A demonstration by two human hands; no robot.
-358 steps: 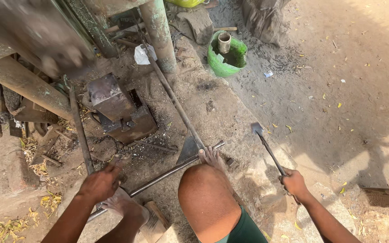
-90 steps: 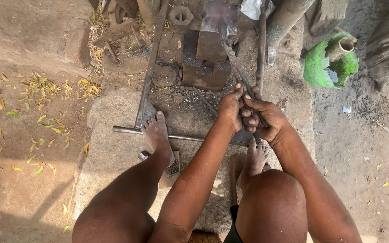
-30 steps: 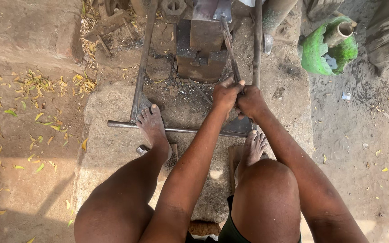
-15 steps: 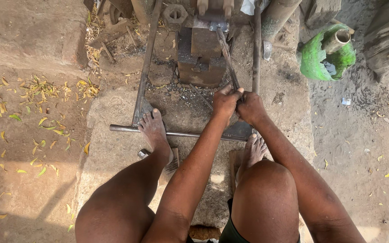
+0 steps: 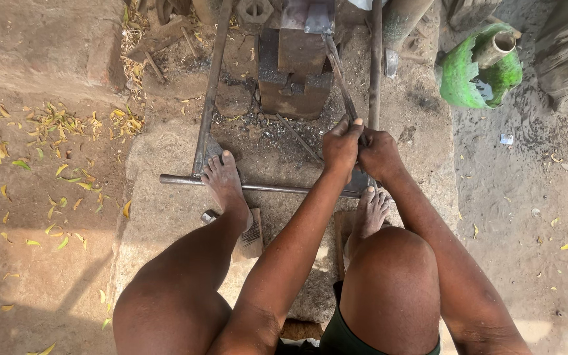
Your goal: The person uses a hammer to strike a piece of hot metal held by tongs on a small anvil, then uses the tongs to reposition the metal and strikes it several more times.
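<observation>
Head view. Left hand (image 5: 340, 146) and right hand (image 5: 378, 154): both closed tight around the long handle of a hammer (image 5: 338, 73), pressed side by side. Hammer head rests on the iron block (image 5: 295, 79). Since half a second ago the grip sits marginally lower; the strike appears landed. Both feet brace the horizontal rod (image 5: 277, 189).

No packages, labels, signs or screens show anywhere on the stone slab (image 5: 165, 210) or the dirt ground (image 5: 41, 263) around it; only a small pale scrap (image 5: 507, 139) lies near the ground's right edge.
</observation>
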